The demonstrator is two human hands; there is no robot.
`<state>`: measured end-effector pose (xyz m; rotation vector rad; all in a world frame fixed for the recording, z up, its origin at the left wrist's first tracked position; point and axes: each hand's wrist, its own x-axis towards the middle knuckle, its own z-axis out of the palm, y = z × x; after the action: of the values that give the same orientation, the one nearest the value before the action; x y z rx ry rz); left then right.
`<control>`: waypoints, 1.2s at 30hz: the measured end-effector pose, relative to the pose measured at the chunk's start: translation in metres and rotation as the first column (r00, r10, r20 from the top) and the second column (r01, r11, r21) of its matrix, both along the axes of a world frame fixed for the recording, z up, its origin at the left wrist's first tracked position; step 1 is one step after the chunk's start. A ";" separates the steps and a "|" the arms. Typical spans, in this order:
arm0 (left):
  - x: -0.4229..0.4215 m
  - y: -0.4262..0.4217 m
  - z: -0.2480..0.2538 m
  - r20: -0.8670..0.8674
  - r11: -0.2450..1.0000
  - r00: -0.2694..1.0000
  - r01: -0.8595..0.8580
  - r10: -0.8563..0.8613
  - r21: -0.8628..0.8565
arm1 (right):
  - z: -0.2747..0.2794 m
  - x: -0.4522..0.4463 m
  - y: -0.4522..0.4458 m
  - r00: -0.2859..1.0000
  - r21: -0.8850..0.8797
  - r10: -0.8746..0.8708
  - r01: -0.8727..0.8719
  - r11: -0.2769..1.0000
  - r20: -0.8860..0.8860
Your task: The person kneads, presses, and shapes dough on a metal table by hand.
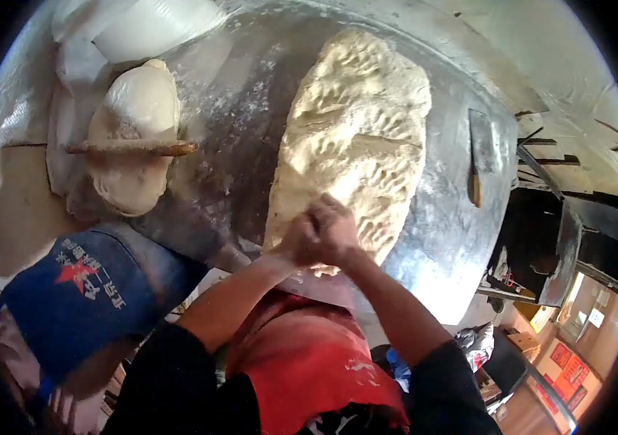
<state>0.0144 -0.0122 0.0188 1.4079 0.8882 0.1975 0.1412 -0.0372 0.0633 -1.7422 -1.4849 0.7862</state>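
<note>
A long, thick slab of dough (356,134) lies on the metal table (229,87), stretching away from the person's front edge, its top dimpled all over with finger-shaped dents and a crease running across the middle. Its near end sits close to the table edge. The left hand (297,241) and right hand (335,226) are together on that near end, touching each other, fingers curled in and pressing on the dough; the hands and wrists hide part of its surface there.

To the left, well apart from the slab, sits an oval lump of dough (135,105) with a wooden rolling pin (131,148) lying across it. White plastic sheeting (80,69) is bunched just beside that lump. Loose flour whitens patches of the tabletop between the two pieces.

To the right of the slab, apart from it, a flat blade with a wooden handle (476,187) rests near the table's far right side.

Another person in a blue apron (95,290) stands at the left, close to the table edge. Beyond the table on the right are dark metal shelving (552,246) and red posters (566,373).
</note>
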 end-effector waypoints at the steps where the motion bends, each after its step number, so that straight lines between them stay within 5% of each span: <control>1: -0.025 0.001 -0.026 -0.038 0.972 0.998 -0.035 0.044 0.231 | -0.035 -0.022 0.010 0.996 0.130 0.055 -0.064 0.989 0.074; 2: -0.048 -0.005 -0.062 -0.062 0.893 0.993 -0.058 0.096 0.446 | -0.055 -0.025 0.011 0.982 0.174 0.133 -0.156 0.972 0.133; 5: -0.086 -0.039 -0.185 0.019 0.921 0.963 -0.263 0.269 0.289 | -0.089 -0.030 0.021 0.964 0.188 0.205 -0.236 0.953 0.172; 6: -0.088 -0.042 -0.175 -0.272 0.842 0.955 0.047 0.120 0.537 | -0.083 -0.036 0.015 0.972 0.174 0.181 -0.206 0.963 0.150; 7: -0.079 -0.017 -0.168 -0.542 0.622 0.837 0.382 0.082 0.684 | -0.075 -0.035 0.025 0.971 0.217 0.171 -0.205 0.954 0.169; 8: -0.076 -0.005 -0.153 -0.237 0.916 0.969 0.033 0.069 0.400 | -0.062 -0.034 0.027 0.968 0.163 0.179 -0.209 0.964 0.178; 9: -0.065 0.003 -0.130 -0.174 0.940 0.982 -0.016 0.079 0.342 | -0.053 -0.030 0.028 0.964 0.102 0.184 -0.206 0.973 0.190; 10: -0.049 0.015 -0.105 -0.160 0.926 0.986 0.009 0.055 0.377 | -0.052 -0.028 0.030 0.992 0.066 0.121 -0.124 0.990 0.035; 13: -0.011 0.042 -0.068 -0.122 0.896 0.992 0.088 -0.038 0.434 | -0.002 0.003 0.051 0.999 -0.100 0.038 -0.040 0.994 -0.023; 16: 0.032 0.071 -0.078 -0.086 0.890 0.994 0.103 -0.073 0.444 | -0.017 0.031 0.074 0.992 0.003 -0.126 0.126 0.992 0.032; 17: 0.043 0.079 -0.073 -0.355 0.650 0.930 0.329 -0.096 0.685 | -0.044 0.040 0.077 0.987 0.022 -0.144 0.143 0.989 0.064; 18: 0.044 0.085 -0.074 0.037 0.960 0.996 -0.093 0.086 0.263 | -0.064 0.053 0.081 0.998 0.170 -0.046 0.040 0.985 0.030; 19: 0.045 0.090 -0.075 0.329 0.849 0.789 -0.431 0.519 -0.305 | -0.077 0.058 0.092 0.999 0.158 -0.042 0.038 0.987 0.021; 20: 0.018 0.084 -0.135 0.098 0.948 0.982 -0.184 0.164 0.258 | -0.080 0.053 0.092 0.996 0.179 -0.037 0.021 0.984 0.087; 21: 0.034 0.094 -0.082 -0.271 0.931 0.962 0.091 0.008 0.352 | -0.075 0.052 0.096 0.985 0.232 -0.044 0.005 0.973 0.166; 22: 0.051 0.106 -0.025 -0.663 0.787 0.732 0.500 -0.161 0.362 | -0.064 0.052 0.100 0.990 0.301 -0.067 0.027 0.953 0.123; 23: 0.069 0.117 0.032 -0.868 0.563 0.424 0.796 -0.258 0.222 | -0.068 0.049 0.099 0.990 0.262 -0.079 0.047 0.964 0.114; 26: 0.073 0.105 0.006 -0.883 0.294 0.462 0.835 0.082 0.465 | -0.053 0.059 0.101 0.995 0.143 -0.072 0.061 0.988 0.074; 28: 0.100 0.114 -0.025 -0.495 0.689 0.800 0.570 -0.340 0.447 | -0.031 0.086 0.092 0.988 -0.156 -0.138 0.126 0.980 -0.069; 30: 0.146 0.110 -0.028 -0.296 0.808 0.858 0.502 -0.419 0.310 | -0.022 0.131 0.074 0.977 0.036 -0.214 0.215 0.976 -0.006; 31: 0.177 0.104 -0.024 -0.408 0.767 0.811 0.557 -0.419 0.319 | -0.039 0.150 0.063 0.958 0.114 -0.287 0.287 0.951 -0.020; 32: 0.188 0.094 -0.058 -0.341 0.621 0.834 0.551 -0.434 0.558 | -0.052 0.163 0.058 0.964 0.242 -0.265 0.251 0.937 0.026; 33: 0.195 0.093 -0.052 -0.493 0.352 0.752 0.648 -0.438 0.676 | -0.064 0.175 0.056 0.966 0.370 -0.249 0.205 0.906 0.076; 35: 0.200 0.103 -0.053 -0.514 0.413 0.635 0.769 -0.577 0.488 | -0.079 0.180 0.055 0.957 0.310 -0.241 0.183 0.933 0.160; 36: 0.198 0.091 -0.097 -0.436 0.436 0.727 0.675 -0.530 0.595 | -0.079 0.177 0.058 0.951 0.319 -0.259 0.196 0.927 0.168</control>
<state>0.2125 0.0792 -0.0780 2.4722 0.3587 -0.1802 0.3184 0.0204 -0.0153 -1.7601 -1.4137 0.2474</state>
